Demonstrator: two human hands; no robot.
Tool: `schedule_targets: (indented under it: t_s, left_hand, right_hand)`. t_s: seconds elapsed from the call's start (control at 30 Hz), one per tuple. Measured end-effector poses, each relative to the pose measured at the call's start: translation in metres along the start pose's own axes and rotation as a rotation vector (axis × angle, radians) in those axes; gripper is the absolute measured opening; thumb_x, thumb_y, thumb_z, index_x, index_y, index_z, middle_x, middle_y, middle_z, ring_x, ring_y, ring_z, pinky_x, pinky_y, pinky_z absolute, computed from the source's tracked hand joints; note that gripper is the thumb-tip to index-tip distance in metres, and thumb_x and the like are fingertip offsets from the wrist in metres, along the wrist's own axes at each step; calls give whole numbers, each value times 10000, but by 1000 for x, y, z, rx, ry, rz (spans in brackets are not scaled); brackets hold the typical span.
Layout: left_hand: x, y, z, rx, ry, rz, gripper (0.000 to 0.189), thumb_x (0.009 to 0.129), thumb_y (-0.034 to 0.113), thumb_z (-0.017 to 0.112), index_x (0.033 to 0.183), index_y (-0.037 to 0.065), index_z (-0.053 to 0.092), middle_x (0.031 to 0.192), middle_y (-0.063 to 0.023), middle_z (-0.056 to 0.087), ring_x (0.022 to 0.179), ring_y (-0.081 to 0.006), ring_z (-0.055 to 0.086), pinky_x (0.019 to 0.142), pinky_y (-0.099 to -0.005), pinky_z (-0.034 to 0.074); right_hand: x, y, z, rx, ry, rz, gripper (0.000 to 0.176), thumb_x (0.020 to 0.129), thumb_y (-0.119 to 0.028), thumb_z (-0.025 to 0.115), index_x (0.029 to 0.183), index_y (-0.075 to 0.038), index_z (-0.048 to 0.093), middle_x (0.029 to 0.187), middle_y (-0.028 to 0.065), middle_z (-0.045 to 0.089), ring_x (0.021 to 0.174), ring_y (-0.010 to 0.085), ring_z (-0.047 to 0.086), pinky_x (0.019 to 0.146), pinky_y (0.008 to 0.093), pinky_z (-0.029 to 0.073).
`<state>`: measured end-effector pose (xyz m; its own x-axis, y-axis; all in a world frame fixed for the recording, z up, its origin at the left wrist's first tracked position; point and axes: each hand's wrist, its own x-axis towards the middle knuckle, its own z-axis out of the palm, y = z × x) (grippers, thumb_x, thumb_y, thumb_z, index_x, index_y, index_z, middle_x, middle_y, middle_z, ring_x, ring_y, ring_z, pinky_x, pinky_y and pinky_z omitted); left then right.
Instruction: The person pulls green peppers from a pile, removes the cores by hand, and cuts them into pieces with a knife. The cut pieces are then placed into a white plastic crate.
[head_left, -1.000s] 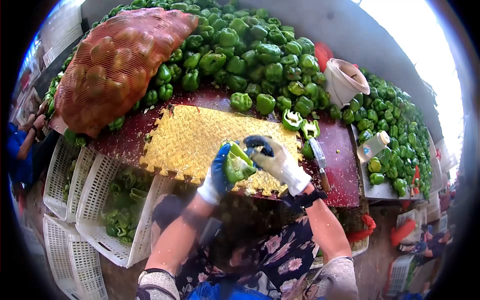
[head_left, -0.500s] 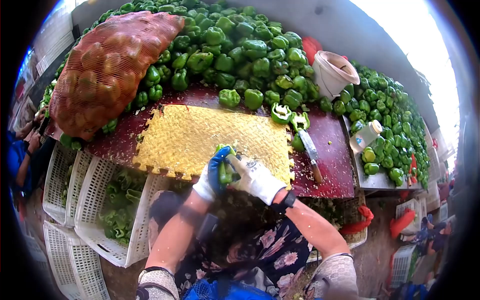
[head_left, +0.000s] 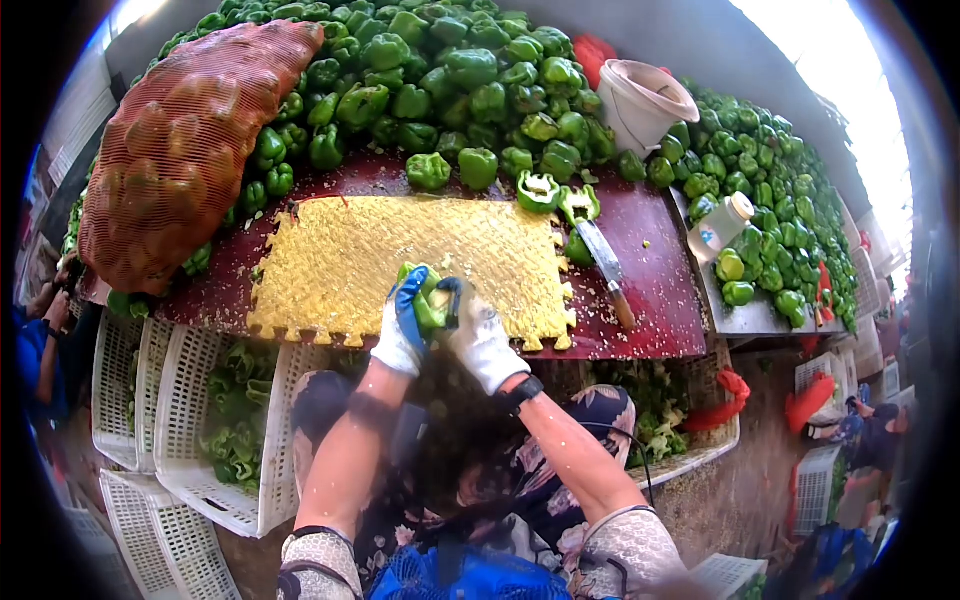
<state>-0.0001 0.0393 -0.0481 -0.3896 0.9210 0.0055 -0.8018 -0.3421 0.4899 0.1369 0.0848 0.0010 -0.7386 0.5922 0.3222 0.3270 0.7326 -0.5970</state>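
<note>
A green bell pepper, its pale inside partly showing, is between my two gloved hands over the front edge of the yellow foam mat. My left hand, in a white glove with blue-coated fingers, wraps round its left side. Against the right side press the curled fingers of my right hand, in a similar glove. To the right of the mat lies a knife, its wooden handle towards me. Two cut pepper halves sit at the mat's far right corner, open faces showing.
Heaped green peppers line the back. A full red mesh sack stands at left, a white bucket and a bottle at right. White crates with pepper pieces are below left. People work at both sides.
My view has shifted, so the table sits further left and higher. Both hands still hold the pepper, which has turned to show more of its inside; the fingers of my right hand have moved round it.
</note>
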Motion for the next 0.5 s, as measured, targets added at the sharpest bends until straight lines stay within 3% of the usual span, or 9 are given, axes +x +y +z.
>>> schedule_targets:
  t_s: [0.07,0.13,0.2,0.27,0.33,0.4,0.47,0.5]
  left_hand:
    - [-9,-10,-6,-205,131,-198,213,942,323,635,1061,148,607,1038,-37,657,931,-206,650,820,-384,576]
    - [-22,-15,9,-39,230,-204,261,931,357,643,1100,162,605,1049,-39,652,962,-211,641,841,-422,578]
    - [-23,-3,25,-83,173,-157,294,934,355,639,1157,168,593,1083,-60,646,1005,-227,645,900,-444,562]
    - [-26,10,48,-63,135,-103,320,917,369,641,1177,187,596,1135,-56,617,989,-221,630,863,-446,561]
    - [-36,17,64,89,107,16,354,917,332,651,1227,175,582,1201,-73,604,1002,-219,636,868,-446,562]
    - [-39,25,69,279,113,181,399,867,148,723,1239,92,592,1163,-95,640,1028,-222,643,891,-373,546]
    - [-39,30,74,1035,122,480,402,850,92,734,1226,46,600,1093,-100,665,988,-214,653,869,-338,540]
    - [-35,27,60,1327,-47,815,438,835,82,749,1238,19,590,1042,-101,669,920,-212,663,831,-321,540]
  right_hand:
    - [20,-12,-11,499,125,483,604,865,-240,738,1317,9,423,1217,211,610,987,323,665,827,397,567]
    - [45,-24,-29,729,325,817,527,931,-189,670,1347,-10,399,1068,152,654,927,225,639,811,357,569]
    - [43,-3,-41,939,347,618,546,926,-173,669,1368,-21,386,974,117,657,827,190,624,728,310,571]
    - [32,-25,-98,733,294,585,545,920,-163,670,1375,-44,395,965,101,658,752,175,614,652,268,556]
    - [10,-11,-142,441,315,525,531,893,-140,686,1354,-67,433,977,96,666,795,173,650,654,242,559]
    - [-24,29,-179,258,331,389,523,873,-154,705,1336,-90,472,994,109,673,884,192,680,718,317,586]
    - [-66,80,-214,-219,365,516,539,836,-176,726,1320,-101,501,1071,172,674,1016,262,685,816,413,583]
    - [-86,86,-235,-360,232,491,570,824,-216,730,1334,-105,501,1125,208,654,1067,305,662,866,439,562]
